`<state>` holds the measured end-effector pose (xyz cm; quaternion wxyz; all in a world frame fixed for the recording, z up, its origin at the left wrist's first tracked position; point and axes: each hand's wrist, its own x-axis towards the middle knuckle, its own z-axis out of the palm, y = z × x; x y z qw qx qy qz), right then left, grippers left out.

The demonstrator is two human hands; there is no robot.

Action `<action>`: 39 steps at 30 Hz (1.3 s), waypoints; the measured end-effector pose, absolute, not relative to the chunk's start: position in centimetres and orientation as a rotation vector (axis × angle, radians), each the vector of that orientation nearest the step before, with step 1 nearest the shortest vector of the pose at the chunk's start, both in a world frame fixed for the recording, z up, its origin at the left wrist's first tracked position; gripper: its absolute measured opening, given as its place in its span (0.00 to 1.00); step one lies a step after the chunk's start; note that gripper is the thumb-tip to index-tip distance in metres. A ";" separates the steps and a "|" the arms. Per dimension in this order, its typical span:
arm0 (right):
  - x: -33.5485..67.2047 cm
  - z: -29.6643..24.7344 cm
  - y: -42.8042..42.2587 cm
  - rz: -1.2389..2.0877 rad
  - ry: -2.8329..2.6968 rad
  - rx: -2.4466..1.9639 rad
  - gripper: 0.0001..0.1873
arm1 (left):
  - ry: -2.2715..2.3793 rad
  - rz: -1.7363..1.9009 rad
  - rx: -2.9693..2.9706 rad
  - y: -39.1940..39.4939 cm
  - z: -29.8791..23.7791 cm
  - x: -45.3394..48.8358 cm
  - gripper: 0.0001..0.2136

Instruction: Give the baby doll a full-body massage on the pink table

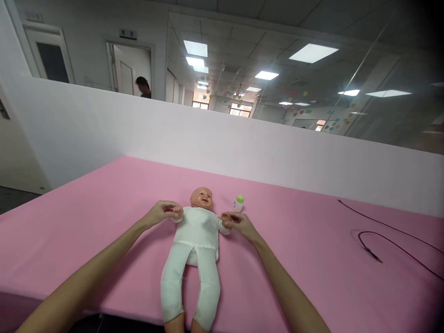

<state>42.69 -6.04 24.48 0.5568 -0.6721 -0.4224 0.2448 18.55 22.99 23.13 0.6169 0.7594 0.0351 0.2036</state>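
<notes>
Baby doll (196,229) on its back mid-worktop, arms held out to both sides.
Left hand (161,212) curls closed around the doll's white arm (177,214); right hand (237,222) pinches the other arm (225,229) narrowly. White suit on, legs run toward the near edge. A green-capped bottle (238,202) stands just past the right hand on the pink worktop (86,240).

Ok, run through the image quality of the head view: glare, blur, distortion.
Head view: ceiling lights burn out white and reflect in the glass partition; wide-angle distortion stretches and slants the white wall; corners darken, top right most; the doll looks fairly sharp, with no obvious motion blur.
</notes>
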 end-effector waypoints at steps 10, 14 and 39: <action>47.2 20.3 1.6 0.425 -0.426 -1.656 0.11 | 0.813 0.692 1.529 25.3 20.8 29.2 0.16; 47.4 19.4 2.0 0.437 -0.370 -1.651 0.10 | 0.939 0.584 1.524 26.0 20.3 30.5 0.17; 44.7 24.4 -4.9 0.526 -0.933 -1.570 0.23 | 0.108 0.521 1.858 23.4 22.6 20.3 0.12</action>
